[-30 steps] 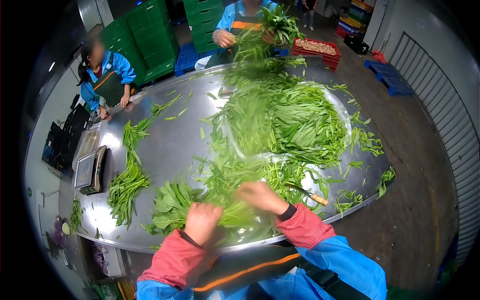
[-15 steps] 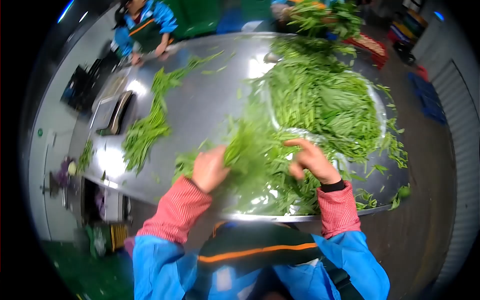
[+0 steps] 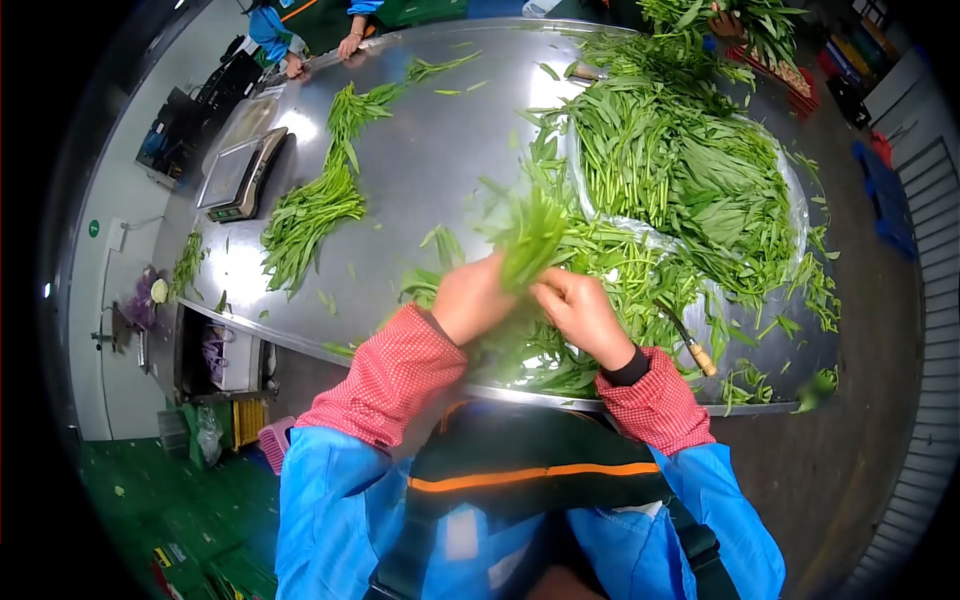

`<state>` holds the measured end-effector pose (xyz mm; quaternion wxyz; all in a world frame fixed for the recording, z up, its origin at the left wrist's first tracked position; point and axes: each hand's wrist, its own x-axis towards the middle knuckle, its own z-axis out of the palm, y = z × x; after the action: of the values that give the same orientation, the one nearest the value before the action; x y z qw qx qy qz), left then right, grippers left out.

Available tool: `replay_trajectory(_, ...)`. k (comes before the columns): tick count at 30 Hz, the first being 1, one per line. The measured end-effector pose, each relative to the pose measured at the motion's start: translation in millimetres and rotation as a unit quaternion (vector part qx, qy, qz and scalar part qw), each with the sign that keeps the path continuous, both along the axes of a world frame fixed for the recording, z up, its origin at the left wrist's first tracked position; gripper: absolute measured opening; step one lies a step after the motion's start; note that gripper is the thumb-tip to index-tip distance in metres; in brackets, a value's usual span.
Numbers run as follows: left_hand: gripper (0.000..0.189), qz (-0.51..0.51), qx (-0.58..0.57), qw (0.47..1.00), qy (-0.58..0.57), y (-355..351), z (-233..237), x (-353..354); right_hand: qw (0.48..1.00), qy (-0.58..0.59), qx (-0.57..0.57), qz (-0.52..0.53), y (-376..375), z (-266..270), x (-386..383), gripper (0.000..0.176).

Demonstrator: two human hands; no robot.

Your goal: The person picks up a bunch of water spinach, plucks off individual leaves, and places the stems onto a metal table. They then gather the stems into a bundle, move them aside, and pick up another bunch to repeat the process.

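My left hand point(image 3: 476, 300) is closed around a bunch of leafy greens point(image 3: 532, 238), which looks like water spinach; its tips are smeared by motion. Close against the bunch's right side is my right hand point(image 3: 590, 312), thumb and fingers pinched together. What lies between those fingertips is too blurred to make out. Loose greens point(image 3: 625, 262) are spread on the metal table beyond and beneath my hands. A large heap of greens point(image 3: 690, 170) rests on clear plastic at the right. To the right of my right hand lies a curved blade with a wooden handle point(image 3: 703, 360).
The metal table point(image 3: 430, 150) carries a row of greens point(image 3: 315, 210) and a weighing scale point(image 3: 243, 175) on its left. Across it, a co-worker's hands point(image 3: 350, 45) rest on the edge. Another person's hand point(image 3: 727, 22) holds greens at the far right.
My left hand has moved right and up with the bunch. My right hand has moved left to meet it, its spread fingers now pinched. The view has tilted down, and the wooden-handled blade shows.
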<state>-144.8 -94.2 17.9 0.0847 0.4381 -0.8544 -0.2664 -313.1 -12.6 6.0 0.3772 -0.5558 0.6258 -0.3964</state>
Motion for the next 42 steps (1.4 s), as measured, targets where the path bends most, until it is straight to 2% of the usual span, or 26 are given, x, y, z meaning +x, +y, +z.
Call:
replay_trajectory(2,0.039,-0.007,0.055,0.997,0.051,-6,-3,5,0.969,-0.245,-0.028,0.013,-1,-5,-4,0.022)
replay_trajectory(3,0.040,-0.009,0.084,0.994,0.076,-7,-5,7,0.927,-0.374,-0.007,-0.003,4,4,-21,0.017)
replay_trajectory(4,0.039,-0.006,0.113,0.990,0.087,-6,0,8,0.857,-0.510,-0.068,0.016,5,3,-39,0.015)
replay_trajectory(6,0.039,-0.003,0.165,0.980,0.110,-4,18,6,0.838,-0.529,-0.125,0.046,1,6,-66,0.013)
replay_trajectory(8,0.039,0.007,0.137,0.984,0.115,-7,-8,7,0.927,-0.363,-0.096,0.000,3,24,-45,0.014)
replay_trajectory(9,0.039,0.009,0.125,0.985,0.117,-7,-20,7,0.958,-0.275,-0.078,-0.026,4,29,-28,0.014)
replay_trajectory(10,0.039,0.012,0.123,0.986,0.108,-5,-19,3,0.976,-0.179,-0.115,-0.040,1,26,-12,0.014)
replay_trajectory(12,0.041,0.018,0.115,0.989,0.093,0,-8,-10,0.981,0.017,-0.175,-0.087,-3,21,12,0.016)
replay_trajectory(13,0.042,0.025,0.097,0.991,0.083,3,-1,-14,0.979,0.064,-0.163,-0.105,-4,20,15,0.018)
replay_trajectory(15,0.042,0.021,0.086,0.990,0.110,3,-15,-16,0.968,0.155,-0.139,-0.139,-8,17,17,0.021)
replay_trajectory(18,0.042,0.038,0.079,0.991,0.103,5,-23,-18,0.980,0.087,-0.111,-0.143,-11,0,14,0.024)
replay_trajectory(21,0.042,0.056,0.101,0.989,0.090,6,-23,-18,0.982,0.103,-0.080,-0.137,-10,-1,6,0.022)
replay_trajectory(25,0.042,0.076,0.117,0.988,0.069,6,-14,-20,0.988,0.037,-0.045,-0.142,-8,-14,0,0.023)
replay_trajectory(28,0.042,0.075,0.111,0.988,0.071,1,-27,-18,0.990,0.033,-0.049,-0.126,-6,-23,-2,0.021)
replay_trajectory(32,0.045,0.060,0.083,0.989,0.109,-1,-30,-17,0.993,-0.080,-0.032,-0.079,-3,-29,-10,0.009)
replay_trajectory(33,0.045,0.047,0.092,0.985,0.138,-5,-40,-14,0.974,-0.224,0.008,-0.042,-1,-24,-16,0.009)
replay_trajectory(34,0.046,0.048,0.092,0.988,0.114,-8,-45,-12,0.932,-0.361,0.041,-0.003,0,-17,-23,0.009)
replay_trajectory(36,0.048,0.021,0.095,0.986,0.135,-12,-52,-8,0.801,-0.595,-0.031,0.052,6,-6,-31,0.013)
replay_trajectory(40,0.047,0.071,0.148,0.980,0.117,-14,-41,-4,0.788,-0.602,-0.052,0.116,17,21,-73,0.021)
replay_trajectory(41,0.046,0.067,0.140,0.980,0.124,-16,-44,-3,0.898,-0.430,0.027,0.088,14,26,-77,0.052)
replay_trajectory(42,0.044,0.066,0.132,0.980,0.133,-19,-46,-4,0.960,-0.270,0.039,0.056,12,24,-72,0.065)
